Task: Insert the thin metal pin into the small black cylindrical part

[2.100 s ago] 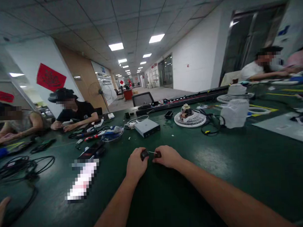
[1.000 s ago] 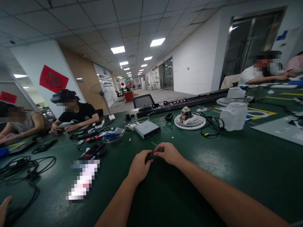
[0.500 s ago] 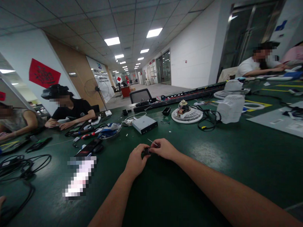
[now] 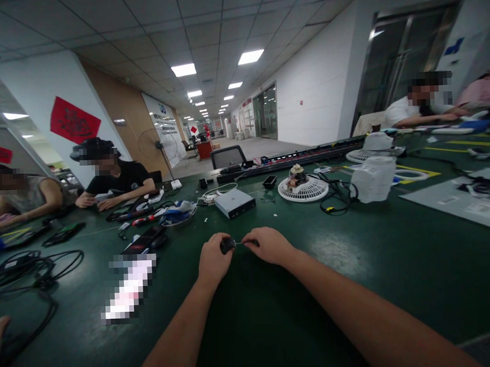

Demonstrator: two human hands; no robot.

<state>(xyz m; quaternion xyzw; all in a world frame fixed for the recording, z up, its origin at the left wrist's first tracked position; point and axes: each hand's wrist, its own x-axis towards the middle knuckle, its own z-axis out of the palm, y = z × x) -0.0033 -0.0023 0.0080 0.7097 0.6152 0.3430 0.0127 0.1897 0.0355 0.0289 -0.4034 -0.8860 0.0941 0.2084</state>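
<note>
The left hand [image 4: 213, 261] is curled around a small black part [image 4: 227, 244], thumb and fingers pressed on it so that only its top shows. The right hand [image 4: 269, 246] is closed with its fingertips pinching a thin pin [image 4: 241, 242]. The pin lies nearly level and its far end meets the black part. Both hands hover low over the green table [image 4: 352, 265], near its middle, with the forearms reaching in from the bottom edge of the view.

Just beyond the hands lies a grey box [image 4: 235, 203], with a white cord [image 4: 213, 195] coiled beside it. To the right of the box is a round white fan grille [image 4: 303, 190] lying flat with a small motor [image 4: 296, 175] on top. Further right is a white plastic housing [image 4: 373, 179]. Black cables [image 4: 34, 266] sprawl at the left, and a phone [image 4: 146, 240] lies between them and the hands. Other people sit at the far left and far right edges of the table
</note>
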